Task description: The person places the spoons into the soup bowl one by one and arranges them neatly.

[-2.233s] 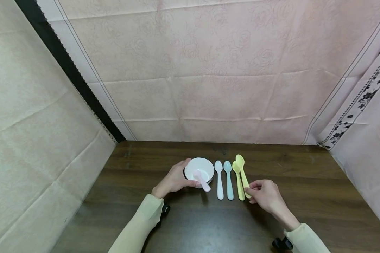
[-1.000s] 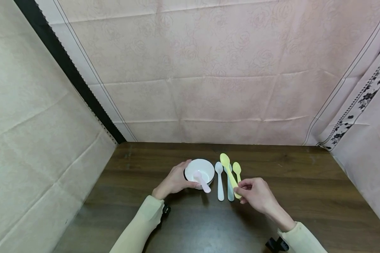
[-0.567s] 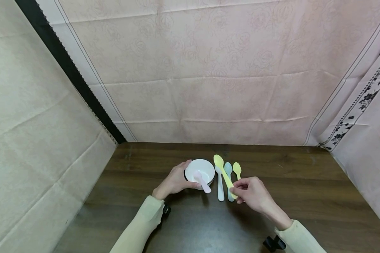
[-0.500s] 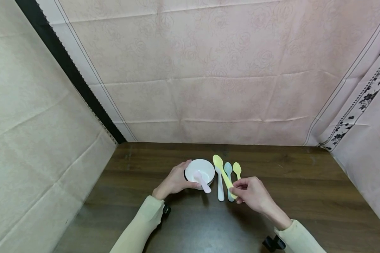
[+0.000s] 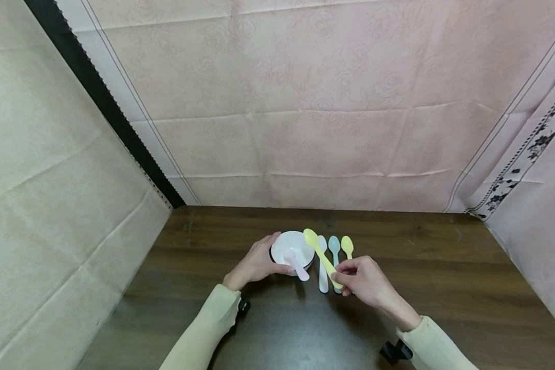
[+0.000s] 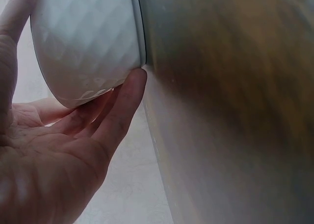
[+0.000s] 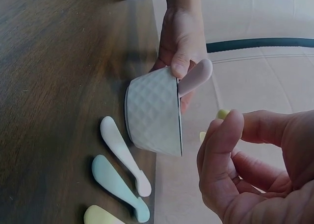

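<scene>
Both hands busy: left hand (image 5: 254,264) grips bowl (image 5: 292,245), right hand (image 5: 363,277) pinches yellow spoon (image 5: 320,253).

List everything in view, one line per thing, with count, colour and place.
bowl: one, white, on the table, left of the spoon row.
pink spoon: one, pale pink, resting in the bowl, handle over the near rim.
yellow spoon: one, yellow, lifted, head over the bowl's right rim.
white spoon: one, flat on the table right of the bowl.
blue spoon: one, pale blue, beside the white spoon.
second yellow spoon: one, rightmost on the table.
table: one, dark wood.
left hand: cups the bowl's side.
right hand: pinches the yellow spoon's handle.
</scene>
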Motion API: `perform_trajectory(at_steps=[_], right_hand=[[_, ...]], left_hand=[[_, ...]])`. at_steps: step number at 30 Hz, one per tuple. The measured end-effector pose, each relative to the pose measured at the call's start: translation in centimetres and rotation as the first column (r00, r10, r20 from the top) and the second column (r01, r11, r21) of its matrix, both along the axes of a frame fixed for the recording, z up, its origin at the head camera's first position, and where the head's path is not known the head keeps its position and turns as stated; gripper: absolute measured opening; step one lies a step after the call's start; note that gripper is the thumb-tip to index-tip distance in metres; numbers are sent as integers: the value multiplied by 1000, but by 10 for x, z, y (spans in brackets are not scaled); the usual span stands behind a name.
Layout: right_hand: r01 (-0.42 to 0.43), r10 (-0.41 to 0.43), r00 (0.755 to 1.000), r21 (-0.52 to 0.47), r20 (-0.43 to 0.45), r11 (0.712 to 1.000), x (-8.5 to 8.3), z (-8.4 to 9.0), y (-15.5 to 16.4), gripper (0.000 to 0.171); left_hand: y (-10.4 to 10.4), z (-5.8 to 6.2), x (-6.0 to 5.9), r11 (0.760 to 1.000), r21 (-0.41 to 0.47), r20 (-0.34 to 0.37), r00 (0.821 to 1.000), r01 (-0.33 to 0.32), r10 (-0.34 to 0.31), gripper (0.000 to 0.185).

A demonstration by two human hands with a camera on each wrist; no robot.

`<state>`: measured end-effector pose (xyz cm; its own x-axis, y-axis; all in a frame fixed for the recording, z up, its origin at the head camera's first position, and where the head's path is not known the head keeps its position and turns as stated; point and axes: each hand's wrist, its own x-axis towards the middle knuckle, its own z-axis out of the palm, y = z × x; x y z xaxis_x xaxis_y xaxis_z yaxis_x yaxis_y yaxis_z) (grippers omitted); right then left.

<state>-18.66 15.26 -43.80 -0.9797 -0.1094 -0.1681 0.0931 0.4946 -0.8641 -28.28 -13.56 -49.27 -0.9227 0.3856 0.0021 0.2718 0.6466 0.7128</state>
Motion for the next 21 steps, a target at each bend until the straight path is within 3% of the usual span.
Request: perform_trajectory(at_steps=[21], right_hand=[[-86, 90, 995, -105, 33, 991, -17, -10, -9, 16]], left_hand=[[1, 0, 0, 1000, -6, 3, 1000, -8, 8, 114]])
